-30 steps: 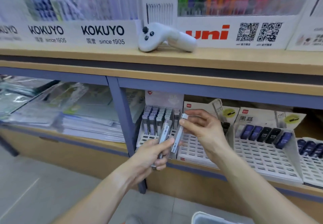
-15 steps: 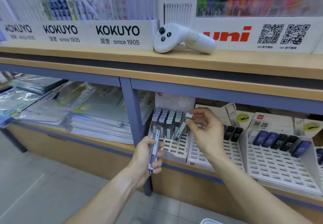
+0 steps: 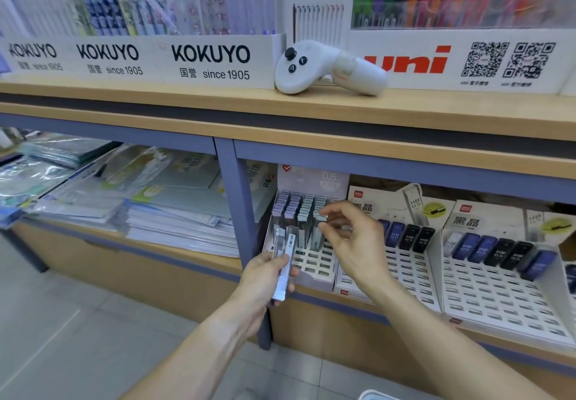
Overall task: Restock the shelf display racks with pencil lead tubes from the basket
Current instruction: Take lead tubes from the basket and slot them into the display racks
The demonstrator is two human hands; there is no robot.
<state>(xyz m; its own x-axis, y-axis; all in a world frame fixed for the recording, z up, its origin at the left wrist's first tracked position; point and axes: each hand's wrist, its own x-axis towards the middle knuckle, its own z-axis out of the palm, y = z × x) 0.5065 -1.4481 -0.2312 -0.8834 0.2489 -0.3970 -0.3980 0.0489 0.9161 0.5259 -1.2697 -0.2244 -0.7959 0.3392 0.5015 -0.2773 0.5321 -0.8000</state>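
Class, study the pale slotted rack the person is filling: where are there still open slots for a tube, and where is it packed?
Open slots fill the white slotted rack's front rows, between the left hand and right hand. Its back rows are packed with grey-capped lead tubes.

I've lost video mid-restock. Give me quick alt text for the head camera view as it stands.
The right hand pinches the cap of a lead tube standing in the leftmost display rack on the lower shelf, while the left hand holds spare tubes just in front of it. Racks of dark HB 0.5 tubes stand to the right, mostly unfilled.
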